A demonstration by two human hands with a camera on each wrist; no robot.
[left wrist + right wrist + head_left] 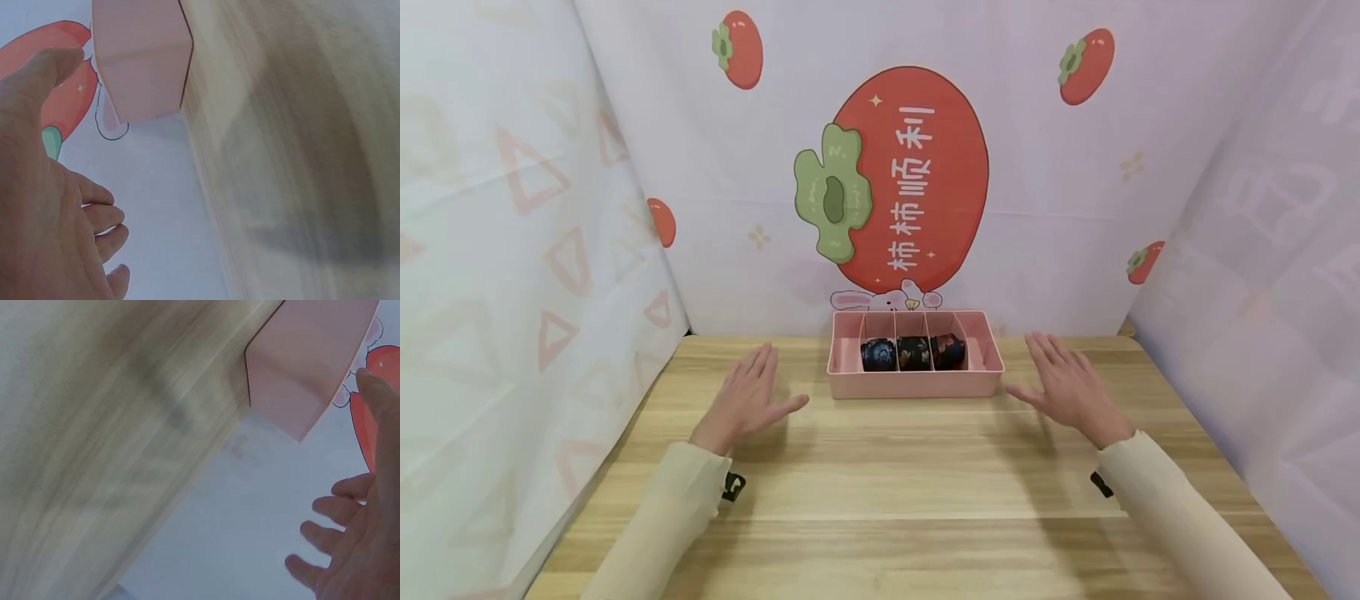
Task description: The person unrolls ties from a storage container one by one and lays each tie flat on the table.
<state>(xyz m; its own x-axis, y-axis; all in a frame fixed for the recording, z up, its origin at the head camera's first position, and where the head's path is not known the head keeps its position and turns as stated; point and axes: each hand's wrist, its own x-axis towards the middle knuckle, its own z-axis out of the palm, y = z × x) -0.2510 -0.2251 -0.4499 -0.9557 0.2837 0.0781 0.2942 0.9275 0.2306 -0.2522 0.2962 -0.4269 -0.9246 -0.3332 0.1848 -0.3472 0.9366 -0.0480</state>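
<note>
A pink divided box (917, 384) stands at the table's back edge, with three dark patterned round objects in its middle compartments: a bluish one (878, 355), a black one with a floral pattern (913, 353) and a black and red one (948, 352). The left hand (748, 400) is held left of the box, fingers extended and thumb apart, holding nothing. To the right of the box the right hand (1067, 387) is likewise spread and bare. Each wrist view shows its hand near one end of the pink box (144, 69) (300, 362), not touching it.
The wooden table (910, 492) runs from the box toward the viewer. Behind it hangs a pale cloth (1045, 250) printed with red persimmons; further pale cloths (490, 275) (1285, 275) line the left and right sides. Black straps hang at both sleeves.
</note>
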